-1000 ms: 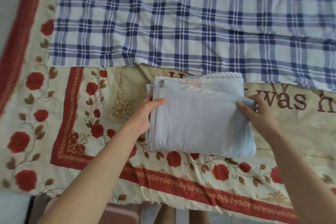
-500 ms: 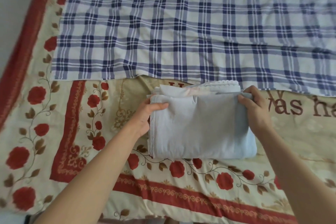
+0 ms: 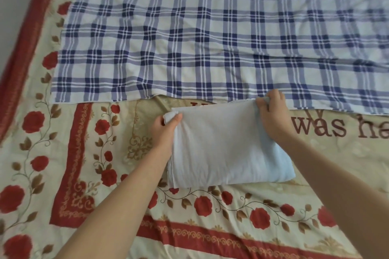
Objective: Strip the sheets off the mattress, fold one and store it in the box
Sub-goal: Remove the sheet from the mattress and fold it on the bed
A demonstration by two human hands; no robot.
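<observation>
**Folding nearly finished, storing yet to come**

The pale blue sheet point(image 3: 227, 149) is lying as a thick, compact rectangle on the near half of the bed, on top of the rose-patterned bedspread point(image 3: 101, 174). Its far edge is reaching just up to the near hem of the blue plaid sheet point(image 3: 210, 38).

The left hand point(image 3: 165, 132) is pinching the bundle's far left corner, with the thumb on top and the fingers curled under the layers. The right hand point(image 3: 272, 116) is gripping the far right corner in the same way, its fingers wrapping over the edge, beside the brown lettering point(image 3: 320, 126).

Judging by the tidy stack of layers, the folding step is drawing to a close, and both hands seem to be either squaring the last fold or getting ready to lift the bundle.

The plaid sheet is lying spread flat across the far half of the bed and the bedspread is covering the rest, so the stripping is looking only partly done. The box is not showing anywhere in view, so carrying the bundle there and putting it in is remaining to do.
</observation>
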